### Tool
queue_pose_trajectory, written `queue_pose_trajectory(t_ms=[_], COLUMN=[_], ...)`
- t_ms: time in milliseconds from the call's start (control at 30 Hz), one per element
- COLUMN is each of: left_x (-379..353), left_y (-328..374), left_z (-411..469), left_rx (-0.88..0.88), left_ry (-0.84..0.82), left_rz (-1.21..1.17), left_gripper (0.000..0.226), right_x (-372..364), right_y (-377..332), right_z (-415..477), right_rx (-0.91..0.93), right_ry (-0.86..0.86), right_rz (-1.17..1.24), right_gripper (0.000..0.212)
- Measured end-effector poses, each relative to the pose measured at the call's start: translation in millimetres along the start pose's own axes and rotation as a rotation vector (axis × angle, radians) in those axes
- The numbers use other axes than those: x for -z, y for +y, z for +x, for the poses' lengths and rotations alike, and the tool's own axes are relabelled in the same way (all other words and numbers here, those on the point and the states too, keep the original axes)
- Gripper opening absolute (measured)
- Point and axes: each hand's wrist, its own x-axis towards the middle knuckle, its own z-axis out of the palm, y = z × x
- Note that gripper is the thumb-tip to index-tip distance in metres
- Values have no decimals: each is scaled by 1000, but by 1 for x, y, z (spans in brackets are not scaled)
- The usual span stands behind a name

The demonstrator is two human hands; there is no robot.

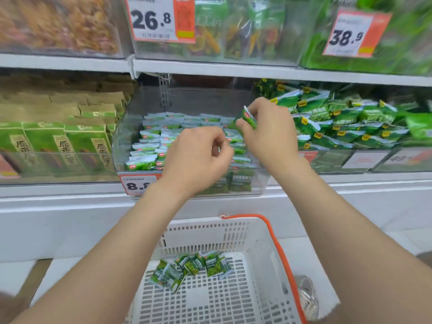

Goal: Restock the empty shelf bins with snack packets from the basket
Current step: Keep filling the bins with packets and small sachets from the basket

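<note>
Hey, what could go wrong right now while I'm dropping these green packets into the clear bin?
The packet pinched in your right hand could slip and land crooked. Your left hand, low over the rows in the clear bin, might knock them askew. The neighbouring bin holds similar green packets: easy mix-up.

Up and left of the grip [250, 114] hangs a price tag reading 26.8 [152, 18]; another tag reading 38.9 [350, 35] sits up to its right. Far left of it stand green boxes [46, 146], with tan paper bags [58, 99] behind them. Just right of it lie heaped green bags [339, 118].
</note>
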Motion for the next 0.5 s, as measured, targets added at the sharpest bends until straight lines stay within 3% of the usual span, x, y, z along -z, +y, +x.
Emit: queue_pose_trajectory(t_ms=[133,267,367,500], left_x=[-8,-26,-46,-65], left_y=[-12,-36,-54,-75], left_z=[45,92,124,162], left_rx=[-128,-101,-65,-89], left_ry=[-334,-637,-667,-673], left_rz=[293,478,464,476], left_gripper=[34,45,43,32], right_x=[-10,-32,-50,-68], right_y=[-4,-11,-18,-10], right_z=[39,69,85,110], right_rx=[201,303,271,284], right_ry=[-150,-241,-344,-346], right_rz=[-412,-624,-765,-866], right_gripper=[25,19,19,38])
